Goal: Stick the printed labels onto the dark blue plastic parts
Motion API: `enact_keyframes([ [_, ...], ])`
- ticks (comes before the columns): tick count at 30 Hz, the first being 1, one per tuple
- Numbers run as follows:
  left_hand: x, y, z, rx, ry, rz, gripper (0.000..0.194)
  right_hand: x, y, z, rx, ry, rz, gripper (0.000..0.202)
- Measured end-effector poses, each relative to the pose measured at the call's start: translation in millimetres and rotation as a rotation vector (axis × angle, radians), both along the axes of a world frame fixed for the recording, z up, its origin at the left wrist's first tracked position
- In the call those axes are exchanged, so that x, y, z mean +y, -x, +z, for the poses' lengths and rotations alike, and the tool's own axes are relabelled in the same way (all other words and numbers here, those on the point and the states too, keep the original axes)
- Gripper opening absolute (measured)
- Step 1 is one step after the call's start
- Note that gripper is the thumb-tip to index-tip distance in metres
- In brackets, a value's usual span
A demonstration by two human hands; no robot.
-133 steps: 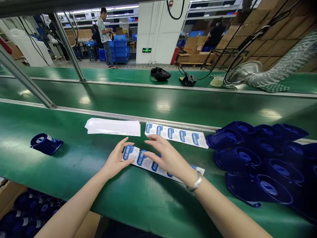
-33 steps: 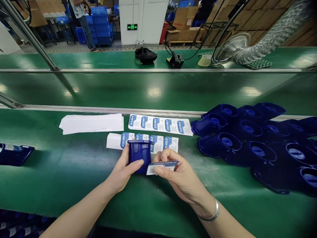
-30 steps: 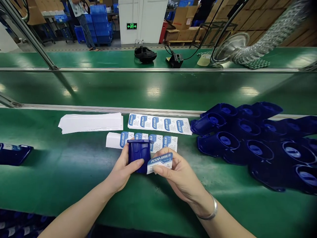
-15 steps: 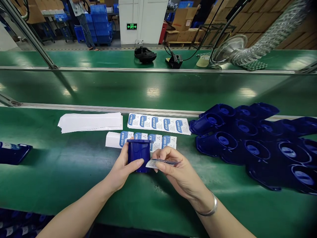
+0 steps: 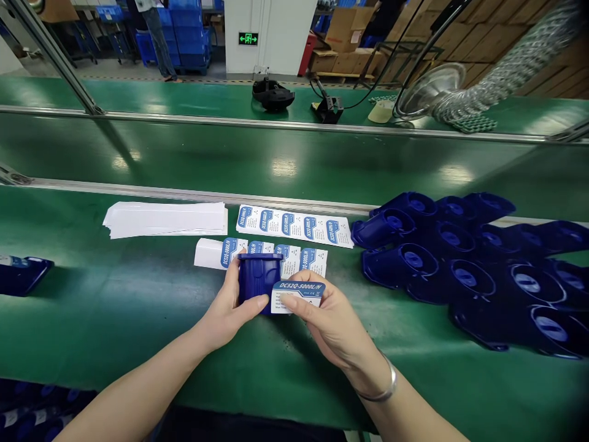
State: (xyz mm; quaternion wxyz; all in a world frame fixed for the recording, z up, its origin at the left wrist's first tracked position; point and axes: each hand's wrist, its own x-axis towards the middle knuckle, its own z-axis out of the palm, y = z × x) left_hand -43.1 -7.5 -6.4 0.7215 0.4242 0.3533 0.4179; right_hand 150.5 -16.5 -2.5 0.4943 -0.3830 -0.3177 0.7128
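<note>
My left hand [image 5: 234,307] grips a dark blue plastic housing [image 5: 258,276] by its left side, thumb across the front. In my right hand [image 5: 329,313] a blue-and-white label sticker [image 5: 304,291] printed "DCS2Q-5000L/H" is pinched between thumb and fingers. The sticker faces me and overlaps the housing's lower right part; whether it touches the surface I cannot tell. Just behind the housing lies a partly used strip of labels [image 5: 288,261], bare white at its left end. Beyond it rests a stack of full label strips [image 5: 294,226].
White backing sheets [image 5: 165,220] lie at the left. Several blue housings [image 5: 464,273] cover the right side of the green table [image 5: 138,294]. Another blue housing [image 5: 23,274] is at the left edge. A metal rail [image 5: 294,202] runs behind; a flexible duct [image 5: 506,73] hangs at the upper right.
My right hand has turned the label from edge-on so its printed face shows. The housing stays in my left hand, tilted slightly. The view has shifted a little.
</note>
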Motion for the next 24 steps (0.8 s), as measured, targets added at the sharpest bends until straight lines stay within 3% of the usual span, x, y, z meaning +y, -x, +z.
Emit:
enact_keyframes([
  [24,-1.3,1.1,-5.1,0.006,0.055,-0.004,0.085,-0.4,5.3,-0.9,0.002,0.060,-0.014,0.036],
])
